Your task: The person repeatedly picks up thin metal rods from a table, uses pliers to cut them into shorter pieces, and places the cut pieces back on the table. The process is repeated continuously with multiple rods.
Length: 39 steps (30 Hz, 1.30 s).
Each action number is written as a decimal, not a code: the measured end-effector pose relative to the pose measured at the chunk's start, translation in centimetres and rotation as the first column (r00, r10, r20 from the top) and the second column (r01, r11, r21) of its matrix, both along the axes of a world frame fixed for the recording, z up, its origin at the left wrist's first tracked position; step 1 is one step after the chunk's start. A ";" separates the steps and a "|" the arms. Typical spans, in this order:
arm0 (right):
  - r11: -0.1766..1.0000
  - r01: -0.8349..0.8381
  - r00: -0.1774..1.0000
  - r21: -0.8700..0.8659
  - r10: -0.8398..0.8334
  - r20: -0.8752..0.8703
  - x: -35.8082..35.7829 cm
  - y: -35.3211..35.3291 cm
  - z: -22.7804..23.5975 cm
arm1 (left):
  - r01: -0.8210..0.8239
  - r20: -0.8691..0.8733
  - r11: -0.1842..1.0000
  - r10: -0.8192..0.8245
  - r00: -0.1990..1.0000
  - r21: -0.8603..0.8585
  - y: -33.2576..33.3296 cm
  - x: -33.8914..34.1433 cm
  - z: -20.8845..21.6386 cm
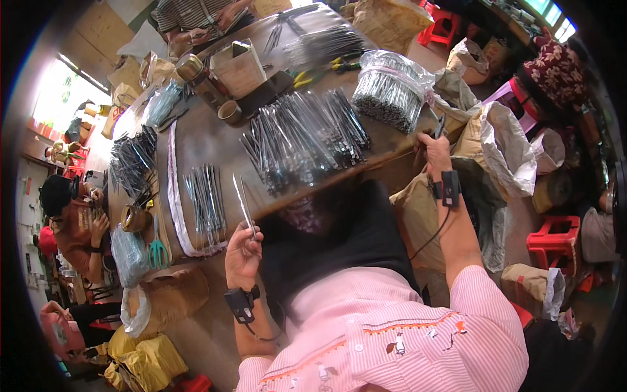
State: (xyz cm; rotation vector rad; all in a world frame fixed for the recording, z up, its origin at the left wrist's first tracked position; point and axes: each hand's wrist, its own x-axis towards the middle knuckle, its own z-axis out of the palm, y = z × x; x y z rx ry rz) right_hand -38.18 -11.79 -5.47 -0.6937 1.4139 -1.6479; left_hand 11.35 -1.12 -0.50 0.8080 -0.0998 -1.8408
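My left hand (244,253), closed at the table's near edge, pinches thin silvery metal strips (243,201) that point up and away from me. My right hand (434,153) is raised at the table's right corner, wrapped round what looks like a pair of pliers (440,124), jaws pointing away; its handles are mostly hidden by the fingers. Between the hands a wide pile of metal strips (297,137) lies on the table. A smaller row of strips (206,199) is just beyond my left hand. Near my right hand stands a clear plastic bag (395,68) packed with a bundle of strips.
Yellow-handled pliers (305,80), a cup (229,112) and a box (238,68) sit farther back on the table (261,207). Scissors with teal handles (158,253) lie at left. Sacks (499,147) and a red stool (554,243) stand at right. Other people work across and at left.
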 end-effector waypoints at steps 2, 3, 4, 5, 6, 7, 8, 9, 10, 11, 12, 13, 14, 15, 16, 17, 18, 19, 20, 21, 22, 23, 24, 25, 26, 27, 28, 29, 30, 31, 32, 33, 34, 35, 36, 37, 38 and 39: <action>0.990 0.101 0.990 0.096 -0.091 -0.110 -0.1 -1.3 0.3 | 0.006 0.048 1.000 -0.005 0.999 -0.007 -0.2 -0.6 0.4; 0.988 0.124 0.985 0.091 -0.112 -0.129 0.2 -2.1 0.3 | 0.008 0.057 1.000 -0.006 0.998 -0.022 -0.3 -0.9 0.5; 0.976 0.178 0.976 0.127 -0.158 -0.149 0.3 -2.5 0.3 | 0.016 0.086 1.000 -0.014 0.996 -0.022 -0.4 -1.2 0.6; 0.984 0.140 0.987 0.112 -0.129 -0.096 0.1 -2.5 0.4 | 0.023 0.101 0.999 -0.020 0.995 -0.029 -0.4 -1.5 0.6; 0.986 0.113 0.991 0.126 -0.103 -0.084 0.0 -2.5 0.5 | 0.032 0.100 0.998 -0.027 0.995 -0.048 -0.5 -1.7 0.6; 0.985 0.088 0.994 0.148 -0.078 -0.070 -0.2 -2.6 0.6 | 0.039 0.125 0.999 -0.035 0.992 -0.032 -0.5 -1.7 0.7; 0.984 0.063 0.997 0.169 -0.054 -0.057 -0.4 -2.6 0.8 | 0.048 0.132 0.998 -0.044 0.990 -0.027 -0.4 -1.8 0.7; 0.986 0.053 0.998 0.160 -0.044 -0.054 -0.5 -2.6 0.8 | 0.055 0.124 0.998 -0.052 0.991 -0.020 -0.4 -1.9 0.6; 0.987 0.044 0.998 0.152 -0.036 -0.052 -0.6 -2.5 0.9 | 0.064 0.136 0.998 -0.061 0.989 -0.019 -0.3 -1.9 0.6; 0.991 0.027 0.999 0.133 -0.022 -0.045 -0.7 -2.5 1.0 | 0.071 0.133 0.997 -0.068 0.989 -0.018 -0.4 -2.0 0.6; 0.987 0.034 0.997 0.157 -0.024 -0.068 -0.7 -2.5 1.1 | 0.073 0.121 0.997 -0.071 0.990 -0.010 -0.4 -2.1 0.7; 0.985 0.033 0.996 0.171 -0.018 -0.086 -0.8 -2.5 1.2 | 0.084 0.138 0.996 -0.081 0.987 -0.019 -0.5 -2.2 0.8; 0.980 0.034 0.994 0.195 -0.014 -0.105 -0.7 -2.6 1.3 | 0.089 0.146 0.996 -0.085 0.986 -0.021 -0.6 -2.3 0.9; 0.982 0.028 0.996 0.186 -0.012 -0.087 -0.7 -2.6 1.3 | 0.089 0.142 0.996 -0.085 0.986 -0.024 -0.7 -2.4 1.1; 0.982 0.025 0.998 0.187 -0.013 -0.069 -0.7 -2.6 1.4 | 0.100 0.172 0.994 -0.093 0.981 -0.034 -0.8 -2.6 1.3; 0.982 0.022 0.999 0.189 -0.013 -0.051 -0.7 -2.6 1.5 | 0.107 0.191 0.993 -0.096 0.977 -0.045 -0.9 -2.8 1.4; 0.984 0.037 0.999 0.173 -0.031 -0.036 -0.8 -2.3 1.5 | 0.115 0.189 0.991 -0.100 0.977 -0.068 -0.9 -2.8 1.6; 0.986 0.051 0.999 0.157 -0.048 -0.021 -0.9 -1.9 1.6 | 0.122 0.237 0.990 -0.104 0.966 -0.064 -0.7 -2.7 1.8; 0.988 0.065 0.998 0.140 -0.065 -0.008 -1.1 -1.4 1.7 | 0.131 0.260 0.989 -0.107 0.960 -0.073 -0.5 -2.6 1.9; 0.986 -0.010 0.999 0.165 0.017 -0.043 -1.6 -0.5 1.9 | 0.136 0.268 0.987 -0.107 0.958 -0.091 -0.2 -2.4 2.0; 0.983 -0.063 0.998 0.175 0.060 0.023 -2.0 0.3 2.1 | 0.131 0.310 0.988 -0.101 0.945 -0.078 0.1 -2.2 2.0; 0.975 -0.116 0.991 0.189 0.099 0.095 -2.3 1.0 2.3 | 0.124 0.337 0.989 -0.091 0.937 -0.076 0.5 -1.7 2.1; 0.964 -0.146 0.981 0.224 0.111 0.162 -2.5 1.7 2.4 | 0.116 0.363 0.991 -0.083 0.928 -0.072 0.9 -1.4 2.1; 0.943 -0.312 0.912 0.118 0.263 0.316 -2.9 2.5 2.6 | 0.094 0.398 0.993 -0.061 0.915 -0.066 1.4 -1.1 2.0; 0.927 -0.369 0.854 0.069 0.309 0.418 -3.0 2.8 2.7 | 0.093 0.401 0.994 -0.065 0.914 -0.049 1.6 -0.9 2.0; 0.913 -0.406 0.790 0.027 0.336 0.513 -3.1 3.1 2.6 | 0.090 0.400 0.995 -0.066 0.914 -0.042 1.7 -0.6 2.0; 0.893 -0.449 0.697 -0.039 0.377 0.609 -3.2 3.2 2.6 | 0.075 0.408 0.997 -0.061 0.911 -0.017 1.6 -0.4 2.0; 0.884 -0.462 0.655 -0.075 0.397 0.643 -3.2 2.8 2.4 | 0.087 0.392 0.996 -0.066 0.917 -0.036 1.6 -0.4 2.1; 0.918 -0.392 0.681 -0.050 0.327 0.655 -3.2 2.3 2.2 | 0.098 0.388 0.994 -0.072 0.919 -0.047 1.4 -0.5 2.1; 0.935 -0.346 0.672 -0.071 0.300 0.678 -3.2 1.4 1.9 | 0.108 0.383 0.993 -0.077 0.921 -0.058 1.3 -0.8 2.1; 0.934 -0.329 0.627 -0.141 0.327 0.707 -3.2 0.5 1.7 | 0.116 0.372 0.991 -0.081 0.925 -0.072 1.0 -1.1 2.2; 0.963 -0.254 0.668 -0.091 0.243 0.703 -3.2 -0.6 1.4 | 0.105 0.343 0.989 -0.065 0.937 -0.100 0.9 -1.6 2.2; 0.955 -0.267 0.616 -0.126 0.270 0.740 -3.4 -1.2 1.3 | 0.124 0.364 0.986 -0.074 0.929 -0.114 0.9 -2.1 2.2; 0.958 -0.254 0.564 -0.135 0.260 0.783 -3.4 -1.7 1.3 | 0.141 0.385 0.982 -0.081 0.919 -0.129 0.9 -2.4 2.2; 0.977 -0.196 0.529 -0.090 0.182 0.829 -3.3 -2.2 1.4 | 0.158 0.393 0.973 -0.081 0.916 -0.169 0.9 -2.7 2.3; 0.965 -0.234 0.555 -0.116 0.231 0.799 -3.1 -2.0 1.5 | 0.165 0.393 0.971 -0.085 0.916 -0.172 1.0 -2.8 2.3; 0.940 -0.294 0.574 -0.171 0.317 0.755 -2.7 -1.6 1.7 | 0.167 0.406 0.974 -0.092 0.909 -0.153 1.0 -2.9 2.3; 0.940 -0.299 0.612 -0.162 0.319 0.723 -2.2 -0.8 1.9 | 0.170 0.407 0.974 -0.096 0.908 -0.151 1.1 -2.9 2.2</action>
